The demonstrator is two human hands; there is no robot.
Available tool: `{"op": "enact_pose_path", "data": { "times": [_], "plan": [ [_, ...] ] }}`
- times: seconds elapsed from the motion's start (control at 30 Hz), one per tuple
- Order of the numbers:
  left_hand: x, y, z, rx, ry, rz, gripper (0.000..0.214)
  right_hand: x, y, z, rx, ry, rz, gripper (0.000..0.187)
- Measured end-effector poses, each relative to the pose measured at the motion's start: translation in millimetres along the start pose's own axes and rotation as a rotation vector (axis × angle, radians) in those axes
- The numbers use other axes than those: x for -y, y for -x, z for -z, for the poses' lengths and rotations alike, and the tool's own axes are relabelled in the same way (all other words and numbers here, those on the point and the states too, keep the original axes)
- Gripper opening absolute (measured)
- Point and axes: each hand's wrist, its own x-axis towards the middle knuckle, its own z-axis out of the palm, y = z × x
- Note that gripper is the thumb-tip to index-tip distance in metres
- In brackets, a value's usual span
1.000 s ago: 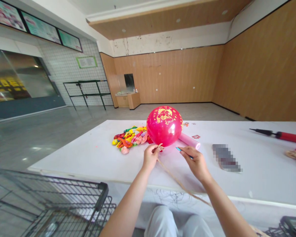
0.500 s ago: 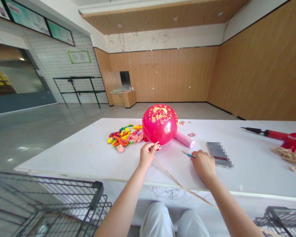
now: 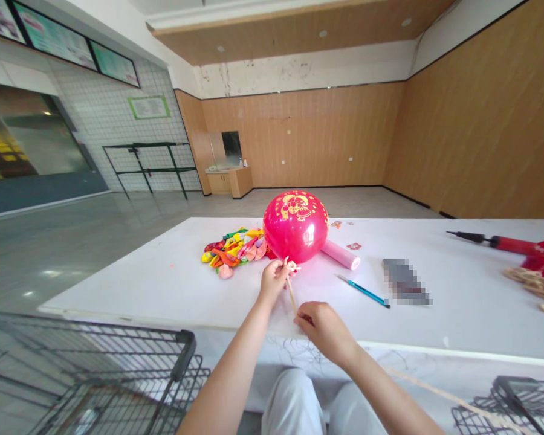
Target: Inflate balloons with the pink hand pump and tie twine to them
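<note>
A round, inflated red balloon [image 3: 295, 229] with yellow printed figures rests above the white table. My left hand [image 3: 275, 280] is closed at its bottom, pinching the knotted neck together with a beige string [image 3: 291, 295]. From there the string runs down to my right hand [image 3: 324, 329], whose fingers are closed on it near the table's front edge. More of the string trails beyond my right forearm toward the lower right. A slim blue craft knife [image 3: 367, 292] with a pointed tip lies on the table, right of my right hand and apart from it.
Left of the balloon lies a pile of uninflated coloured balloons [image 3: 233, 251]. A pink roll [image 3: 341, 255] and a blurred-out flat grey object [image 3: 405, 282] are to the right. Farther right are a red hand pump [image 3: 510, 243] and a heap of string [image 3: 532, 287]. Wire carts [image 3: 181, 356] stand below the edge.
My right hand has left the craft knife, which now lies fully visible, and has moved left and nearer to me, onto the string. My left hand stays at the balloon's neck.
</note>
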Motion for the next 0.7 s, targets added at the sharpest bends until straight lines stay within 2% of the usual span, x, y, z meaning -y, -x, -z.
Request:
{"op": "enact_pose_path", "data": {
  "times": [0.1,0.2,0.27,0.37,0.43,0.53,0.63,0.7],
  "plan": [
    [-2.4,0.8,-1.3,-0.023,0.071,0.077,0.038,4.3,18.7,-18.6,0.248,-0.485,-0.059,0.024],
    [-4.1,0.5,-1.2,-0.068,0.115,0.097,0.042,14.8,37.3,-44.2,0.51,-0.931,-0.118,0.035],
    [-4.3,-0.1,-0.3,-0.085,0.137,0.104,0.043,28.8,44.8,-56.0,0.577,-1.157,-0.096,0.039],
    [-3.1,-0.4,1.3,-0.084,0.149,0.131,0.043,50.4,45.8,-59.0,0.565,-1.35,-0.058,0.036],
    [-2.2,0.4,2.0,-0.079,0.157,0.129,0.041,55.0,41.6,-54.8,0.516,-1.379,-0.014,0.035],
    [-1.3,2.3,2.2,-0.076,0.179,0.098,0.04,40.8,35.1,-47.8,0.487,-1.279,0.01,0.035],
    [-0.5,2.5,1.7,-0.066,0.17,0.098,0.041,14.7,34.5,-39.8,0.482,-0.914,-0.016,0.027],
    [0.6,1.3,1.6,-0.06,0.155,0.106,0.041,1.0,36.3,-31.3,0.394,-0.682,-0.022,0.021]
  ]
}}
